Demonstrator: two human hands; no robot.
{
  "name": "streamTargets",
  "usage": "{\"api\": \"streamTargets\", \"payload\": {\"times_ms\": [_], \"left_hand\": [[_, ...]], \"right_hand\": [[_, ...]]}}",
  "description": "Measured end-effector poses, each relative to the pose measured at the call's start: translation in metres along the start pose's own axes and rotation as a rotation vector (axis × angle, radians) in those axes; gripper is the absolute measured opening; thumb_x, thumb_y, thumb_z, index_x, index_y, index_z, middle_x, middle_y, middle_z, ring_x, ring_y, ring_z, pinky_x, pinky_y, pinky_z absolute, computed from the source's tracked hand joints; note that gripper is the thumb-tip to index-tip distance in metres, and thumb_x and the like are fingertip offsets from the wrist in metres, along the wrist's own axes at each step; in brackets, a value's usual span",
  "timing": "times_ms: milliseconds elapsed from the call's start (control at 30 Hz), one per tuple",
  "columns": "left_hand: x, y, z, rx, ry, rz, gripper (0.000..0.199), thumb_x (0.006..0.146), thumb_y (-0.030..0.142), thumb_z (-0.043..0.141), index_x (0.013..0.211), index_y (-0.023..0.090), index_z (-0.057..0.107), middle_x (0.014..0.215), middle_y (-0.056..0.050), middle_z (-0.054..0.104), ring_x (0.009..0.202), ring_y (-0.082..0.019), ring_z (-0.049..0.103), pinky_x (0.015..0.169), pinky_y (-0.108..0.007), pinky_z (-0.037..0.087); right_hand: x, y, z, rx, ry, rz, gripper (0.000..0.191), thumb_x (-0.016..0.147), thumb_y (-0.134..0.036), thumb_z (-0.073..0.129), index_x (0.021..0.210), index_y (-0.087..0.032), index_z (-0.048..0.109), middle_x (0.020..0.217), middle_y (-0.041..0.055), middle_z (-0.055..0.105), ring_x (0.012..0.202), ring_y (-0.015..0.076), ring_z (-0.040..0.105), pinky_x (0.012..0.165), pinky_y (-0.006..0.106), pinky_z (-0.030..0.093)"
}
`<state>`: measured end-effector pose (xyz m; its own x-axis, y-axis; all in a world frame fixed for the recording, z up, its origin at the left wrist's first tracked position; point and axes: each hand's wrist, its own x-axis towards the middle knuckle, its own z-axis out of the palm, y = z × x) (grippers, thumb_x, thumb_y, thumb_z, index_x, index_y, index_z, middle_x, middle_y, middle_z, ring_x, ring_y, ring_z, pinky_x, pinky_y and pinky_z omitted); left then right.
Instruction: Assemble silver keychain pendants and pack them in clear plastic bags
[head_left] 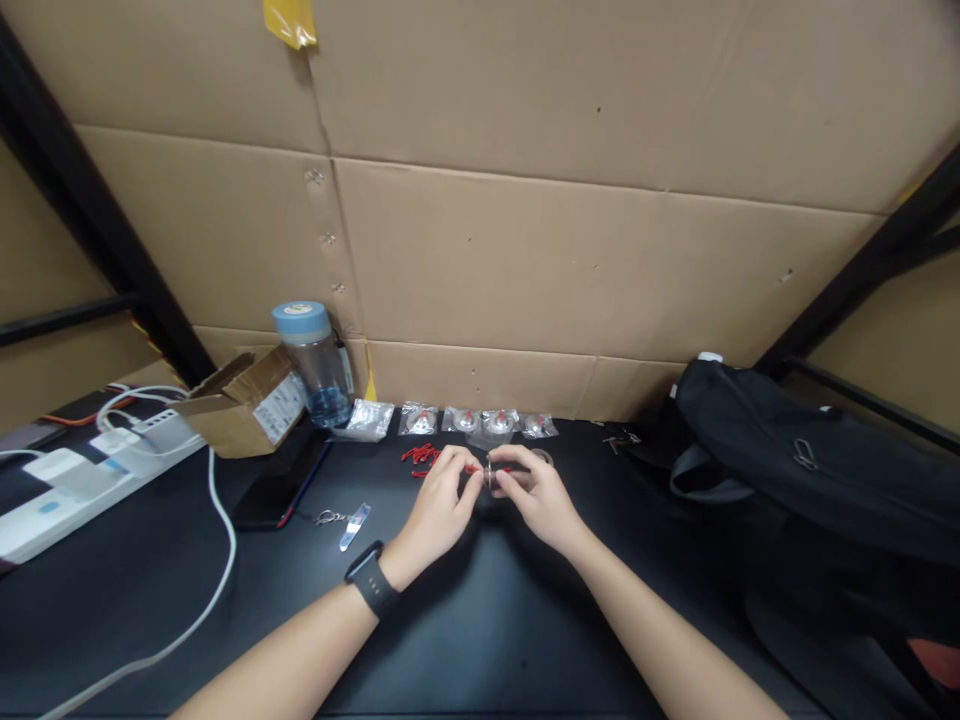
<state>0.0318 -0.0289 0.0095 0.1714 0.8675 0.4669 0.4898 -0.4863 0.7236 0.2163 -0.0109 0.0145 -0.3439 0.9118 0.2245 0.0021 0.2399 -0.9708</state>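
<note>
My left hand (444,503) and my right hand (541,502) meet above the middle of the black table. Between their fingertips is a small, round, thin item (490,474), seen nearly edge-on, with a bit of red cord beside it. Fingers of both hands are pinched on it. Several red cords (420,455) lie just behind my left hand. Farther back is a row of small clear packets (418,419), each with a round item and something red inside. A clear round thing lies partly hidden behind my right hand.
A silvery packet (367,420), bottle (311,362), cardboard box (244,412), dark phone-like device (281,485), keyring (352,522), white power strip (75,500) and cable (225,540) are at left. A black bag (810,450) fills the right. A cardboard wall (495,250) rises behind.
</note>
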Motion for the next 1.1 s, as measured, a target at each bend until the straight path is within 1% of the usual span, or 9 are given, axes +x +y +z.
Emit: {"api": "streamTargets", "payload": {"times_ms": [167,367,467,600,700,800,933,1000,1100], "left_hand": [[0.000,-0.004,0.004,0.038,0.005,-0.031,0.017,0.100,0.026,0.048,0.092,0.020,0.062,0.103,-0.006,0.058,0.102,-0.021,0.059,0.096,-0.037,0.047],[0.002,-0.006,0.005,0.036,-0.092,0.022,0.017,0.100,0.027,0.047,0.093,0.020,0.062,0.103,-0.007,0.061,0.101,-0.021,0.060,0.093,-0.036,0.048],[0.007,-0.010,0.003,0.105,-0.097,0.032,0.015,0.097,0.030,0.052,0.109,0.022,0.058,0.113,-0.007,0.062,0.109,-0.023,0.060,0.096,-0.040,0.046],[0.021,-0.024,0.002,0.313,-0.017,0.055,0.047,0.094,0.027,0.054,0.139,0.023,0.042,0.144,-0.014,0.051,0.135,-0.029,0.046,0.106,-0.051,0.037],[0.025,-0.035,0.006,0.394,-0.096,0.079,0.054,0.094,0.025,0.051,0.146,0.021,0.036,0.149,-0.017,0.048,0.140,-0.030,0.043,0.109,-0.053,0.033],[0.017,-0.038,0.011,0.429,-0.225,0.071,0.045,0.095,0.026,0.050,0.140,0.023,0.046,0.142,-0.014,0.056,0.140,-0.032,0.042,0.109,-0.056,0.033],[0.002,-0.029,0.014,0.485,-0.372,0.180,0.036,0.098,0.025,0.047,0.133,0.026,0.054,0.141,-0.011,0.058,0.146,-0.033,0.035,0.113,-0.064,0.023],[-0.002,-0.023,0.014,0.490,-0.395,0.205,0.037,0.099,0.025,0.046,0.135,0.026,0.054,0.140,-0.012,0.058,0.144,-0.033,0.038,0.114,-0.065,0.020],[-0.005,-0.014,0.013,0.466,-0.421,0.231,0.037,0.099,0.026,0.047,0.136,0.026,0.054,0.136,-0.012,0.059,0.133,-0.030,0.050,0.113,-0.060,0.025]], "right_hand": [[0.000,0.001,-0.003,0.136,-0.017,0.170,0.045,0.080,-0.041,0.079,0.121,-0.023,0.069,0.118,0.0084,0.070,0.101,0.0240,0.072,0.088,0.044,0.063],[0.002,0.004,-0.014,0.024,-0.078,0.101,0.048,0.072,-0.033,0.086,0.116,-0.024,0.070,0.119,0.0074,0.069,0.097,0.0207,0.072,0.093,0.040,0.059],[0.004,-0.001,-0.022,-0.040,-0.101,0.061,0.045,0.072,-0.032,0.085,0.114,-0.023,0.070,0.116,0.0067,0.070,0.096,0.0204,0.072,0.092,0.039,0.059],[0.007,-0.008,-0.038,-0.180,-0.011,0.012,0.044,0.073,-0.031,0.083,0.114,-0.022,0.069,0.115,0.0078,0.070,0.096,0.0215,0.071,0.081,0.035,0.061],[0.010,-0.011,-0.051,-0.292,0.048,-0.028,0.042,0.073,-0.029,0.081,0.113,-0.021,0.069,0.113,0.0081,0.072,0.092,0.0209,0.072,0.080,0.034,0.060],[0.013,-0.013,-0.063,-0.394,0.097,-0.047,0.038,0.075,-0.029,0.080,0.110,-0.020,0.069,0.108,0.0067,0.074,0.088,0.0197,0.072,0.078,0.032,0.057],[0.011,-0.018,-0.073,-0.524,0.094,-0.064,0.032,0.076,-0.032,0.078,0.104,-0.021,0.070,0.099,0.0037,0.075,0.082,0.0178,0.070,0.073,0.029,0.053],[0.008,-0.022,-0.075,-0.593,0.071,-0.059,0.033,0.075,-0.031,0.078,0.105,-0.021,0.069,0.096,0.0025,0.075,0.081,0.0172,0.068,0.073,0.028,0.052],[0.003,-0.027,-0.072,-0.660,-0.008,-0.034,0.037,0.073,-0.027,0.079,0.108,-0.022,0.068,0.093,0.0012,0.075,0.079,0.0161,0.067,0.072,0.026,0.050]]}}
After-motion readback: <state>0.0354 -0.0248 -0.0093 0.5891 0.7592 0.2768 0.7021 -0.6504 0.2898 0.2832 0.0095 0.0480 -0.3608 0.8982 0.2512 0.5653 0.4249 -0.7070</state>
